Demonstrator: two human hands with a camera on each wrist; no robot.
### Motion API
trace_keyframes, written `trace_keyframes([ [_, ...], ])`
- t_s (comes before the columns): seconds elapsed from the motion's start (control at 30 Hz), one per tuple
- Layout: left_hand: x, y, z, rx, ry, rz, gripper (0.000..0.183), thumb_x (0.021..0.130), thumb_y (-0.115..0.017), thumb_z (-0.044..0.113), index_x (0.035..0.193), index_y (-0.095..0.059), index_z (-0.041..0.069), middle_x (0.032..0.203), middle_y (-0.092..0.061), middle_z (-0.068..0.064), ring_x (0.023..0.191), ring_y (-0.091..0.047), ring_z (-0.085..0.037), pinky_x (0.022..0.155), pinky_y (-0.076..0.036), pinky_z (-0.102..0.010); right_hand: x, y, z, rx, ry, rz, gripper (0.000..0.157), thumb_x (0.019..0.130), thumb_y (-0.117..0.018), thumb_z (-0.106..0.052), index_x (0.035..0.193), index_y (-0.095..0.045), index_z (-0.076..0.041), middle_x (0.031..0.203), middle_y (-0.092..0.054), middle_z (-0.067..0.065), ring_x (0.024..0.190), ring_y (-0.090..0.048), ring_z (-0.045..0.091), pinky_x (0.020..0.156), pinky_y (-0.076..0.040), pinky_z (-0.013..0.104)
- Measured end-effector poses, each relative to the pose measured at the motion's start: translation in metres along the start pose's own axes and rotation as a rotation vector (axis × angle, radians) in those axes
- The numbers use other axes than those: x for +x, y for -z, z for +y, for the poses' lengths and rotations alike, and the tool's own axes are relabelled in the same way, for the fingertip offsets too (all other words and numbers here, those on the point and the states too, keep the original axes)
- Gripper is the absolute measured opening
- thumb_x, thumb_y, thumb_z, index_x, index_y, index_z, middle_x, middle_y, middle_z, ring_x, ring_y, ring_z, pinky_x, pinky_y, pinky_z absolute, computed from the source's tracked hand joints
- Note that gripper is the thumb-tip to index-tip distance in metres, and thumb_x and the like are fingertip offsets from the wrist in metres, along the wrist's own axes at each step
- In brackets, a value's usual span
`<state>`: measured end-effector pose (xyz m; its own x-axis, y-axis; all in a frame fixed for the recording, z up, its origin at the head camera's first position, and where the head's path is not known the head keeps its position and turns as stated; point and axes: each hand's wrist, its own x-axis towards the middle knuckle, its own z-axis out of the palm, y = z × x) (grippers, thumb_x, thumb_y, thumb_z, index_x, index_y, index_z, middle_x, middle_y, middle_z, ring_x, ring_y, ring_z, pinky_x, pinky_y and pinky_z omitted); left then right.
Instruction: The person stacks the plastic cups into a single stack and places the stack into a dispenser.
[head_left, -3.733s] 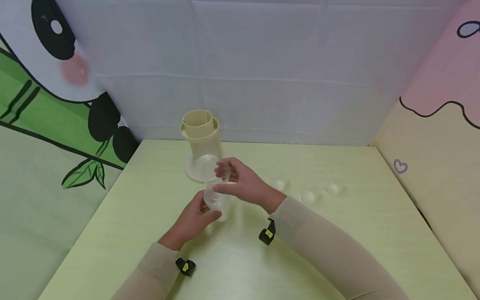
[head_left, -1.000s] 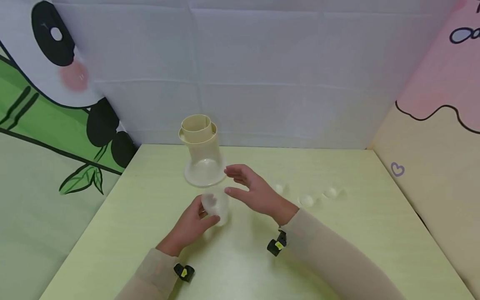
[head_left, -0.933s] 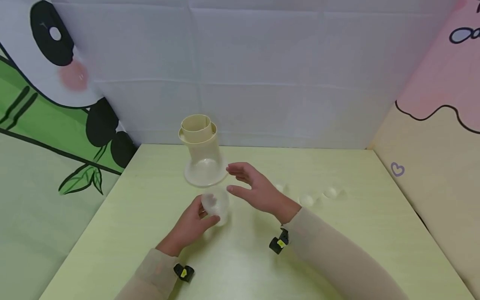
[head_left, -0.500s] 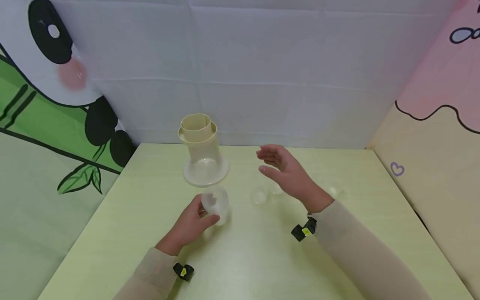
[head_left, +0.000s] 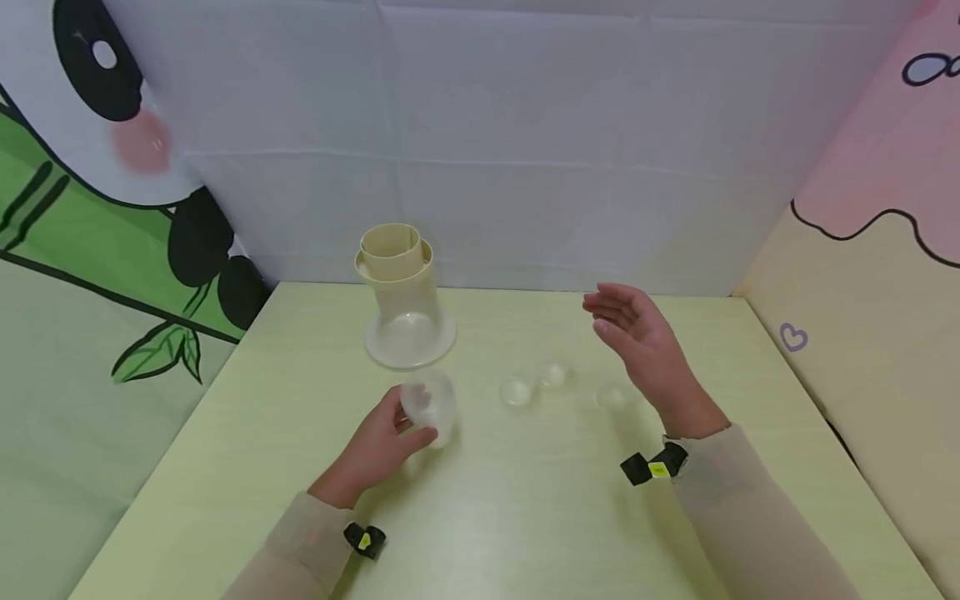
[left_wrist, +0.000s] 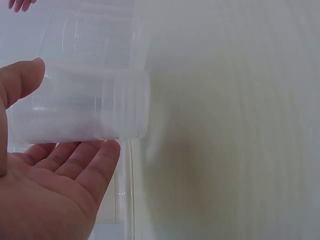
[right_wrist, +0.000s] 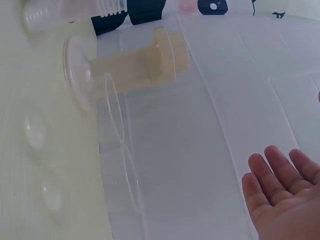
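My left hand [head_left: 381,450] has thumb and fingers around a translucent plastic cup [head_left: 430,408], low over or on the table; I cannot tell whether its base touches. In the left wrist view the cup [left_wrist: 82,105] shows ridged lines at its lower end. My right hand [head_left: 651,354] is raised at the right, its fingers extended and apart from the thumb, holding nothing. Below and left of it stands a clear cup [head_left: 613,396], partly hard to see. Two more clear cups [head_left: 517,389] stand side by side nearer the middle.
A cream cylinder stand [head_left: 408,296], with a smaller tube nested in its top, rises from a round clear base [head_left: 405,346] behind the left hand. The light table [head_left: 510,517] ends at a pale cloth backdrop [head_left: 525,167]; printed panels flank both sides.
My right hand earlier held a clear cup above the left hand's cup. It has since moved right, and a clear cup shows standing left of the others. My left hand keeps its hold.
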<state>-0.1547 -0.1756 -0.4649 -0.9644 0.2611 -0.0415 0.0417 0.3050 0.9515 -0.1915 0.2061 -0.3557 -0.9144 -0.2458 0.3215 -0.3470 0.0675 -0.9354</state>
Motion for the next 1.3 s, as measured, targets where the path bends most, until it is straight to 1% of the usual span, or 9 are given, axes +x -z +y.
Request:
trace_keyframes([
  [0.17,0.0,0.0,-0.001,-0.002,-0.002,-0.014,0.071,0.096,-0.075,0.016,0.153,-0.035,0.005,0.156,-0.043,-0.017,0.14,-0.047,-0.038,0.11,-0.046,-0.049,-0.014,0.014,0.008,-0.002,0.029,0.072,0.046,0.106,-0.058,-0.009,0.148,-0.041,-0.002,0.145,-0.048,0.022,0.133,-0.049,0.024,0.107,-0.044,0.02],
  [0.4,0.003,0.002,-0.002,0.015,-0.009,-0.004,0.07,0.096,-0.075,0.015,0.153,-0.035,0.006,0.155,-0.044,-0.015,0.14,-0.047,-0.036,0.11,-0.045,-0.05,-0.026,0.042,0.017,0.038,0.054,0.201,0.044,0.104,-0.061,-0.004,0.145,-0.046,-0.005,0.14,-0.052,0.015,0.131,-0.05,0.025,0.105,-0.044,0.018],
  [0.57,0.004,0.004,-0.002,0.017,-0.015,-0.007,0.072,0.096,-0.075,0.016,0.154,-0.033,0.005,0.156,-0.043,-0.016,0.141,-0.046,-0.037,0.111,-0.044,-0.049,-0.029,0.057,0.021,0.053,0.077,0.302,0.045,0.102,-0.061,-0.001,0.145,-0.046,-0.004,0.137,-0.053,0.011,0.129,-0.05,0.023,0.104,-0.044,0.017],
  [0.63,0.003,0.004,-0.002,0.015,-0.006,-0.003,0.072,0.096,-0.075,0.016,0.154,-0.034,0.005,0.156,-0.043,-0.016,0.141,-0.046,-0.038,0.111,-0.044,-0.05,-0.031,0.061,0.023,-0.002,0.051,0.344,0.047,0.102,-0.062,-0.003,0.146,-0.045,-0.005,0.136,-0.053,0.009,0.129,-0.05,0.021,0.104,-0.044,0.015],
  [0.77,0.0,0.004,-0.002,0.01,-0.006,-0.008,0.073,0.096,-0.075,0.016,0.154,-0.033,0.004,0.156,-0.043,-0.018,0.141,-0.046,-0.039,0.112,-0.043,-0.052,-0.036,0.069,0.029,-0.122,-0.045,0.418,0.054,0.101,-0.066,-0.008,0.15,-0.044,-0.007,0.139,-0.053,0.006,0.13,-0.05,0.018,0.107,-0.041,0.015],
  [0.83,0.0,0.003,-0.002,0.008,-0.004,-0.011,0.073,0.096,-0.075,0.016,0.154,-0.033,0.004,0.156,-0.043,-0.018,0.141,-0.046,-0.039,0.112,-0.043,-0.051,-0.038,0.073,0.033,-0.141,-0.081,0.456,0.055,0.101,-0.067,-0.009,0.15,-0.044,-0.008,0.14,-0.053,0.005,0.131,-0.049,0.018,0.11,-0.039,0.017],
  [1.07,-0.002,0.002,-0.001,-0.006,0.017,0.004,0.073,0.095,-0.076,0.014,0.154,-0.034,0.003,0.156,-0.043,-0.019,0.14,-0.046,-0.04,0.11,-0.045,-0.051,-0.043,0.085,0.045,-0.054,-0.126,0.571,0.057,0.097,-0.072,-0.006,0.148,-0.046,-0.009,0.139,-0.053,0.001,0.136,-0.045,0.022,0.115,-0.034,0.021],
  [1.2,-0.002,0.001,-0.002,-0.008,0.004,0.013,0.071,0.095,-0.075,0.012,0.153,-0.034,0.002,0.154,-0.044,-0.02,0.14,-0.047,-0.04,0.111,-0.044,-0.05,-0.046,0.091,0.052,-0.014,-0.171,0.584,0.063,0.097,-0.073,-0.01,0.151,-0.041,-0.01,0.142,-0.049,0.0,0.14,-0.041,0.022,0.116,-0.032,0.02],
  [1.3,-0.002,0.001,-0.001,-0.006,-0.004,0.017,0.071,0.095,-0.075,0.011,0.152,-0.035,0.002,0.154,-0.044,-0.02,0.14,-0.047,-0.039,0.111,-0.045,-0.049,-0.048,0.093,0.059,-0.063,-0.229,0.584,0.068,0.098,-0.073,-0.016,0.154,-0.037,-0.011,0.147,-0.046,0.003,0.142,-0.04,0.021,0.117,-0.03,0.021],
])
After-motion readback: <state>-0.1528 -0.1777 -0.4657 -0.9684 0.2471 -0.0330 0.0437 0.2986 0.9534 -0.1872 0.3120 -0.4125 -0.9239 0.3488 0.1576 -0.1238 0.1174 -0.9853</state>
